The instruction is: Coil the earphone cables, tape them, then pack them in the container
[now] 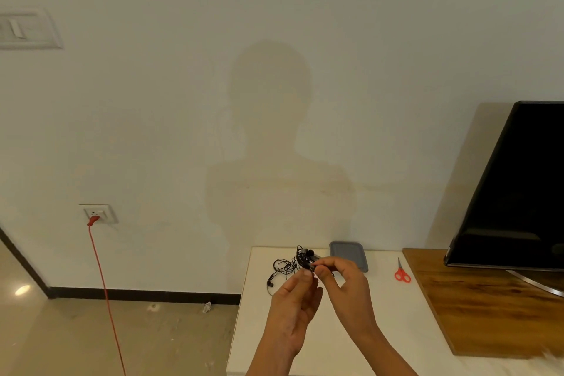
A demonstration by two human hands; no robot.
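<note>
A tangle of black earphone cables lies near the far left edge of the white table, one earbud end trailing toward me. My right hand pinches part of the cable bundle between thumb and fingers, lifted just above the table. My left hand is raised beside it, its fingertips touching the same cable at the pinch point. A grey flat container lid or tray lies just behind my hands by the wall. No tape is visible.
Red-handled scissors lie on the table to the right. A wooden board carries a black screen at the far right. A red cord hangs from a wall socket on the left, over the floor.
</note>
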